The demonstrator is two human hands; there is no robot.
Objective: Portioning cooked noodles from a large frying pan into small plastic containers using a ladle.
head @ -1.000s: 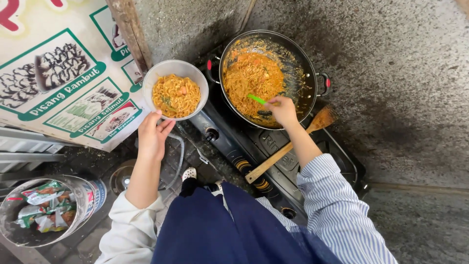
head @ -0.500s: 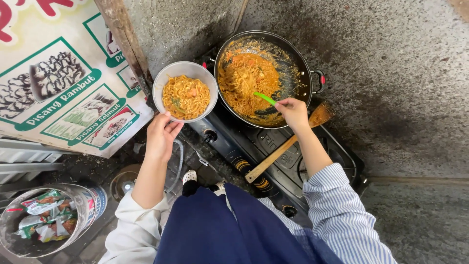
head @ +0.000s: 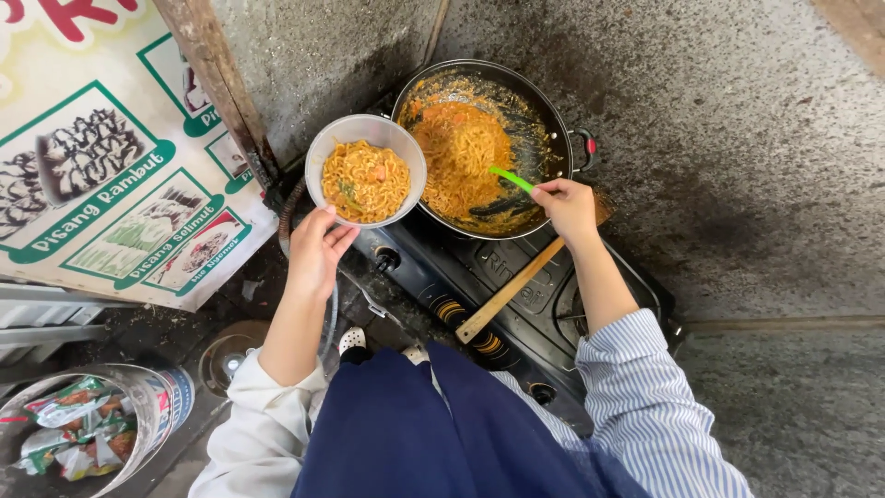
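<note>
My left hand (head: pixel 318 249) holds a pale bowl (head: pixel 407 150) of orange fried noodles by its near rim, tight against the left edge of a black wok (head: pixel 553 124). The wok holds more orange noodles (head: pixel 461 157) and sits on a black gas stove (head: pixel 516 286). My right hand (head: pixel 564 205) grips a green utensil (head: pixel 510 178) whose tip dips into the wok's near side. A wooden spatula (head: pixel 507 291) lies across the stove under my right forearm.
A printed food banner (head: pixel 101 184) and a wooden post (head: pixel 221 88) stand at the left. A bin of crumpled wrappers (head: pixel 78 429) sits at the lower left. Rough concrete wall and ground (head: pixel 737 166) surround the stove. My dark blue apron (head: pixel 433 433) fills the bottom middle.
My left hand has brought the bowl rightward until it touches the wok's rim. My right hand with the green utensil has shifted slightly within the wok.
</note>
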